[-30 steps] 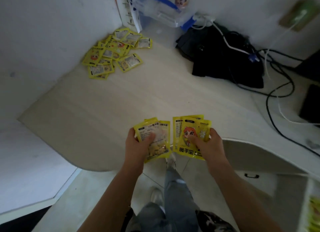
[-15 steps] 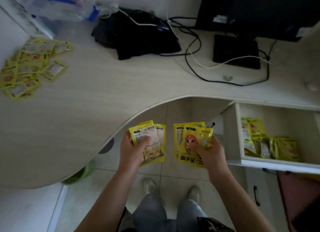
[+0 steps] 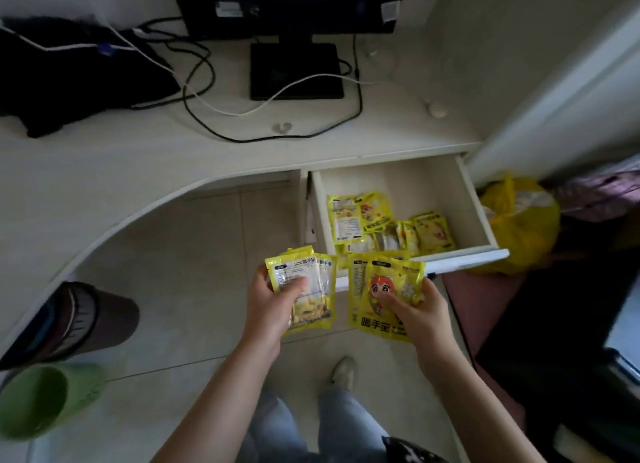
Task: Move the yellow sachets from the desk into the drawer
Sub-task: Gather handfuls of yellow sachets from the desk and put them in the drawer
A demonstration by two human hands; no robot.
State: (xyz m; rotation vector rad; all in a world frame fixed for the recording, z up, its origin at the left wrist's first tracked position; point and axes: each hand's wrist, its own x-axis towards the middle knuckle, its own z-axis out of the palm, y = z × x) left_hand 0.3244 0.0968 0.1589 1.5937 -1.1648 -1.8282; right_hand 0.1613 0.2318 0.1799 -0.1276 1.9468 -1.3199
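Observation:
My left hand [image 3: 273, 307] grips a small stack of yellow sachets [image 3: 311, 275] with their printed backs up. My right hand [image 3: 420, 313] grips another stack of yellow sachets [image 3: 388, 279] whose top one shows a red cartoon face. Both stacks hang over the floor just in front of the open white drawer [image 3: 471, 199], near its front left corner. Inside the drawer lie several more yellow sachets [image 3: 377, 220], loosely piled toward the front. The pile on the desk is out of view.
The white curved desk [image 3: 104, 158] carries a monitor base [image 3: 296, 71], tangled cables [image 3: 207, 95] and a black bag [image 3: 69, 78]. A yellow plastic bag [image 3: 519, 227] sits right of the drawer. A green bin [image 3: 38, 403] and a dark container [image 3: 86, 320] stand at floor left.
My view has swung right, away from the sachet pile on the desk, and the open drawer now lies straight ahead. Both hands still hold their stacks and have come up to the drawer's front.

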